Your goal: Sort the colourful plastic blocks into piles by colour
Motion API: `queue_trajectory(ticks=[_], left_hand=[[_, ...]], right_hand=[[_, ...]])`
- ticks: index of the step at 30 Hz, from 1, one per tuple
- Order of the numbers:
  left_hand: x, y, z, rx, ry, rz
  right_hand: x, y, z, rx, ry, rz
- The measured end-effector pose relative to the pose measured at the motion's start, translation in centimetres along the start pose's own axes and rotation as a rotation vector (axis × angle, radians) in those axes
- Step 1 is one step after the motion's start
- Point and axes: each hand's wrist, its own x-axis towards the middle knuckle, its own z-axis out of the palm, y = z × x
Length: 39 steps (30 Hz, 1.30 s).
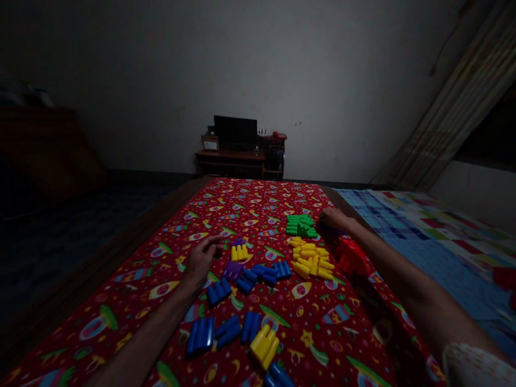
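Note:
My left hand (201,262) rests low over the red patterned cloth (258,201), fingers stretched forward and holding nothing. Just right of its fingertips lie a yellow plastic building block (239,252) and purple blocks (233,271). Several blue blocks (220,291) are scattered nearer me, with a single yellow block (264,346) among them. My right hand (335,219) is at the right edge of the cloth, fingers curled; what they hold, if anything, is hidden. Purple pieces show dimly beneath it. Beside it are a green block pile (301,226), a yellow pile (311,258) and a red pile (352,258).
A bed with a blue checked cover (387,231) adjoins the table on the right. Against the far wall stands a low desk (229,154) with a dark monitor (236,133). A curtain (439,123) hangs at right, and a wooden cabinet (44,150) stands at left.

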Motion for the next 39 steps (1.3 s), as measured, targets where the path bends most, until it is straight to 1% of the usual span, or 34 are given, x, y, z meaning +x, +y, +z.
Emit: queue_trajectory(ticks=[2, 4, 6, 8, 10, 11, 12, 14, 16, 17, 19, 21, 22, 24, 26, 28, 30, 32, 34, 37, 39], left_hand=[[0.0, 0.0, 0.0, 0.017, 0.003, 0.005], [-0.1, 0.2, 0.1, 0.023, 0.007, 0.0], [-0.2, 0.4, 0.2, 0.016, 0.01, -0.013], [-0.3, 0.6, 0.3, 0.003, 0.012, -0.026], [-0.4, 0.7, 0.3, -0.002, 0.014, -0.032], [-0.4, 0.7, 0.3, -0.003, 0.016, -0.031], [-0.4, 0.7, 0.3, -0.005, 0.018, -0.029], [-0.3, 0.7, 0.3, -0.014, 0.019, -0.027], [-0.3, 0.5, 0.3, -0.022, 0.019, -0.029], [-0.3, 0.5, 0.3, -0.022, 0.016, -0.029], [-0.2, 0.4, 0.3, -0.017, 0.011, -0.014], [-0.2, 0.2, 0.3, -0.005, 0.004, 0.007], [-0.1, 0.1, 0.2, 0.0, 0.002, 0.015], [0.0, -0.1, 0.2, 0.01, 0.0, 0.026], [0.0, -0.2, 0.2, 0.016, -0.006, 0.031], [0.0, -0.2, 0.2, 0.008, -0.011, 0.035], [0.0, -0.2, 0.1, -0.007, -0.019, 0.033], [0.0, -0.1, 0.2, -0.014, -0.019, 0.03], [0.0, -0.1, 0.2, -0.015, -0.017, 0.024], [0.1, -0.2, 0.2, -0.024, -0.013, 0.013], [0.2, -0.3, 0.2, -0.031, -0.014, 0.01]], right_hand=[[-0.1, 0.1, 0.0, 0.002, 0.018, -0.003], [-0.1, 0.0, -0.5, 0.009, 0.045, -0.021], [0.0, -1.0, -1.5, 0.037, 0.089, -0.073], [0.0, -3.1, -2.7, 0.137, 0.178, -0.191], [0.0, -6.5, -3.9, 0.289, 0.279, -0.357], [-0.1, -8.5, -4.4, 0.351, 0.304, -0.429], [-0.1, -10.7, -4.8, 0.382, 0.293, -0.499], [0.1, -15.1, -5.2, 0.4, 0.258, -0.595], [0.7, -18.9, -5.1, 0.392, 0.185, -0.641], [1.0, -20.4, -4.9, 0.373, 0.134, -0.668], [1.9, -22.5, -4.4, 0.333, 0.024, -0.731], [2.6, -23.5, -4.0, 0.317, -0.058, -0.795], [2.8, -23.7, -3.8, 0.324, -0.075, -0.819], [2.9, -23.3, -3.5, 0.341, -0.072, -0.832], [2.7, -22.4, -3.3, 0.343, -0.016, -0.793], [2.4, -20.8, -3.3, 0.34, 0.093, -0.718], [1.9, -18.3, -3.5, 0.367, 0.219, -0.634], [1.3, -14.8, -4.0, 0.408, 0.305, -0.533], [0.6, -10.4, -4.4, 0.427, 0.338, -0.397], [-0.7, -3.2, -4.5, 0.357, 0.343, -0.12], [-1.6, 1.1, -3.9, 0.294, 0.297, 0.091]])
